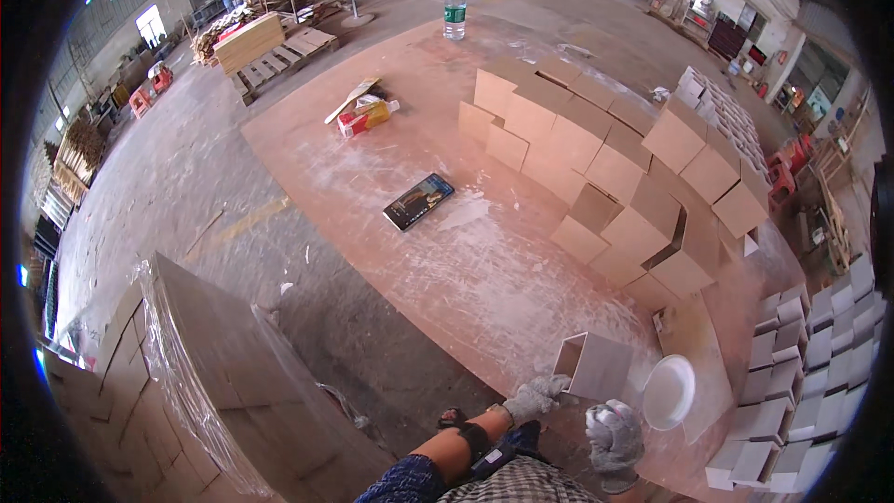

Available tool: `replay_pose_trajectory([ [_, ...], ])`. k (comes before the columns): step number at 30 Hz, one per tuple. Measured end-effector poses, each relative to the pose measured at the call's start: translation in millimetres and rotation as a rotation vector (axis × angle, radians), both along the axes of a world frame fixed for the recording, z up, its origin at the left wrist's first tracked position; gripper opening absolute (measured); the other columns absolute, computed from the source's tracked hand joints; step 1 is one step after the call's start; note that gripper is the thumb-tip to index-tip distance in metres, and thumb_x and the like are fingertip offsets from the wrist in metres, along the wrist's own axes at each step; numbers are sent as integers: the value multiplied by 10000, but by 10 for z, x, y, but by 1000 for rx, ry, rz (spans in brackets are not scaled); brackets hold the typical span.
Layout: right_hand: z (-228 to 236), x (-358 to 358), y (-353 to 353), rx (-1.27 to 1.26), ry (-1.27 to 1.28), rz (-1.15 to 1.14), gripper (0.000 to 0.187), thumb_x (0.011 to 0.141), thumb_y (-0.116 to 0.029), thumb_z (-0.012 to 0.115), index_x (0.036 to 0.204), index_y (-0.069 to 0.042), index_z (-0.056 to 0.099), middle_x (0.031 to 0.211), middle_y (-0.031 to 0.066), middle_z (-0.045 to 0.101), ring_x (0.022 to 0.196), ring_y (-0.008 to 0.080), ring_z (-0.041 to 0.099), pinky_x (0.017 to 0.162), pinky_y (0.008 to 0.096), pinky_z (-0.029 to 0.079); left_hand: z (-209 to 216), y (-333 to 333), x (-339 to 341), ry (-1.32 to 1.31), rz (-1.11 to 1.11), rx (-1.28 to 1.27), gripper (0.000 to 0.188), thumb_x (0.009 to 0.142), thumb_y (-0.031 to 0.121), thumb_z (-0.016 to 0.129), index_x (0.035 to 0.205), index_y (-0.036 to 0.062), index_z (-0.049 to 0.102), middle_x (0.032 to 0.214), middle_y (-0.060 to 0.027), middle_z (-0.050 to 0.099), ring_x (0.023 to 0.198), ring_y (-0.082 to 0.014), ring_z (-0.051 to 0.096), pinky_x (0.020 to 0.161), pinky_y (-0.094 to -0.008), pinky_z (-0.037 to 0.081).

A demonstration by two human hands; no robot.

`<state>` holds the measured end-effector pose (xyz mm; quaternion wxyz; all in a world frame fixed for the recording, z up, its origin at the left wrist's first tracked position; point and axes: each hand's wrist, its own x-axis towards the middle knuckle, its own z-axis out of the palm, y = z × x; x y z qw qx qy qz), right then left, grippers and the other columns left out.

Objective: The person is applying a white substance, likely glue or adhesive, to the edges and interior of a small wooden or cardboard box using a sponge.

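A: Biggest first. What's out past your fingers?

B: Large plywood sheet (438, 251) on the floor, runs ahead of both my hands, dusted white. Far side of it from my fingers, a wide stack of brown square boxes (605, 168). Left of my left fingers, close by, a plastic-wrapped pile of boards (214, 382).

A: Right side?

B: Rows of pale boxes (801, 382) beyond my right fingers, out toward the rim. Between them and my right fingers, a round white bowl (669, 391) lying on the sheet.

A: Smaller stuff?

B: Dark flat book-like thing (418, 201) well ahead of my left fingers, mid-sheet. Further out, a red and yellow package (368, 115), then a clear plastic bottle (454, 7) standing upright at the sheet's far end.

A: Hands now.

B: Both gloved, grey-white. My left hand (537, 397) has fingers hooked on the near lower edge of an open square box frame (594, 363), gripping it. Frame sits tilted on the sheet, open side facing left, just ahead of my fingertips.

A: Right?

B: My right hand (615, 438) is just beside the frame, nearer me, not touching it. Fingers curled in, loosely clenched, nothing visible inside them. Bowl is just right of that hand.
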<state>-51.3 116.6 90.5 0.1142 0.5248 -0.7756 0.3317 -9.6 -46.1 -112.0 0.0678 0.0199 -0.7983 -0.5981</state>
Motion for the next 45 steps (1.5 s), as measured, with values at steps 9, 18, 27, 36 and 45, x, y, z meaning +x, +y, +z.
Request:
replay_pose_trajectory([
  [9, 122, 142, 162, -84, -60, -110, 302, 757, -11, 705, 1025, -50, 571, 1021, 162, 623, 976, 319, 603, 890, 414, 477, 467, -100, 75, -88, 9, 85, 414, 830, 295, 643, 1173, 82, 550, 1143, -169, 592, 1125, -359, 523, 931, -416, 422],
  [18, -47, 104, 300, -118, 88, -311, 184, 821, 16, 643, 979, -22, 557, 951, 126, 598, 862, 259, 582, 827, 398, 481, 884, -79, 88, -11, 75, 359, 418, 856, 307, 666, 1193, 73, 586, 1133, -92, 637, 1059, -230, 578, 900, -346, 447],
  [27, -279, -32, 432, -255, -127, -418, 181, 860, -22, 575, 1039, 3, 559, 1023, 136, 596, 946, 252, 570, 896, 375, 456, 1180, -272, 116, -73, 107, 891, 451, 853, 366, 683, 1197, 84, 602, 1078, -43, 653, 980, -125, 575, 858, -267, 445],
  [36, -559, -138, 575, -248, -220, -428, 167, 864, -25, 580, 1029, -2, 568, 1014, 113, 588, 930, 237, 570, 867, 341, 455, 1390, -312, 119, -333, 42, 671, 526, 843, 461, 666, 1145, 34, 624, 1034, -40, 658, 935, -120, 582, 853, -270, 447],
  [45, 51, 21, 203, -24, -63, -404, 266, 794, -61, 703, 1025, -52, 572, 998, 110, 608, 947, 301, 588, 843, 377, 482, 1266, -630, 561, 12, -140, 585, 695, 820, 496, 677, 1274, 1, 503, 1176, -118, 584, 1124, -226, 530, 963, -343, 421],
])
